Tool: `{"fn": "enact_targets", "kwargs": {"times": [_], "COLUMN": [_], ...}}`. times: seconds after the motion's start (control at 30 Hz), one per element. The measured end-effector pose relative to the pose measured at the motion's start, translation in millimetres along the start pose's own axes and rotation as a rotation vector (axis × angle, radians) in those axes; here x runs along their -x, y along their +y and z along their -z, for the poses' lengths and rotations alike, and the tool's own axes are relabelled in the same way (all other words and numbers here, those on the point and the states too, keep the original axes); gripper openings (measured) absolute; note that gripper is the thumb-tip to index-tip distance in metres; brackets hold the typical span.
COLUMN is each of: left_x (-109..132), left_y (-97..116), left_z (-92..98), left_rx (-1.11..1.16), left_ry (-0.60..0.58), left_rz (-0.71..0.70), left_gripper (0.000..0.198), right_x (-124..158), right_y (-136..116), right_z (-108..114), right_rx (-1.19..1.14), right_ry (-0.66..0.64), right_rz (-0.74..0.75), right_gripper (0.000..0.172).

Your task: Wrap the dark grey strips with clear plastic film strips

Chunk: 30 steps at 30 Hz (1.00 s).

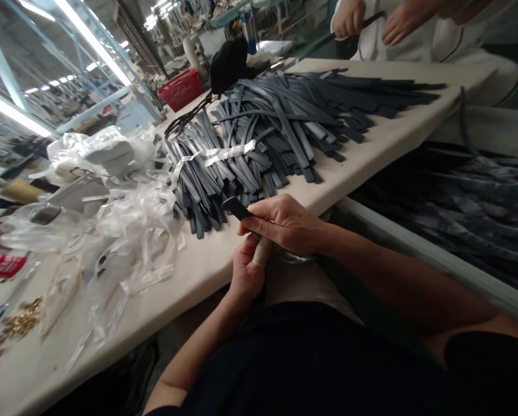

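Between my two hands is a dark grey strap [236,208], its blunt end sticking out toward the upper left over the table edge. My right hand [287,225] pinches it between thumb and fingers just behind that end. Just below, my left hand [248,268] is closed around the lower part of the same strap, with a pale wrapping on one finger. The rest of the strap is hidden by my hands. Beyond them a large pile of similar dark grey straps [280,124] lies on the table, some bound with a whitish band [230,153].
Crumpled clear plastic [133,214] covers the left of the table [198,266]. Small brass-coloured pieces [20,323] lie at the far left. A red basket [181,89] and a black bag [228,66] stand behind. Across the table a co-worker's hands [349,20] hold a dark strap.
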<state>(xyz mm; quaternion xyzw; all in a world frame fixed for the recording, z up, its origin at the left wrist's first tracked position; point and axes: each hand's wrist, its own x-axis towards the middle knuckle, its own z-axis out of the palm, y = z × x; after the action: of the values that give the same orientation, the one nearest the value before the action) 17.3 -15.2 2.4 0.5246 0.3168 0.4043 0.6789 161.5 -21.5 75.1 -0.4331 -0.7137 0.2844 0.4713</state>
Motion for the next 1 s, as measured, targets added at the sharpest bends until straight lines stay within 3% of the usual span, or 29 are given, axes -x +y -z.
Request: {"fn": "enact_targets", "kwargs": {"times": [0.23, 0.43, 1.0], "left_x": [10, 16, 28], "left_y": [11, 14, 11], "left_z": [-2.7, -6.2, -16.1], "left_rx": [0.01, 0.031, 0.097], "left_ry": [-0.037, -0.112, -0.314], "left_rz": [-0.012, 0.01, 0.067], "left_gripper": [0.032, 0.032, 0.025], "right_x": [-13, -26, -48], "right_y": [-12, -11, 0], "right_z": [-4, -3, 18], "right_rx": [-0.122, -0.15, -0.365], "right_ry": [0.117, 0.159, 0.273], "right_rz": [0.007, -0.021, 0.05], "right_gripper": [0.048, 0.038, 0.038]}}
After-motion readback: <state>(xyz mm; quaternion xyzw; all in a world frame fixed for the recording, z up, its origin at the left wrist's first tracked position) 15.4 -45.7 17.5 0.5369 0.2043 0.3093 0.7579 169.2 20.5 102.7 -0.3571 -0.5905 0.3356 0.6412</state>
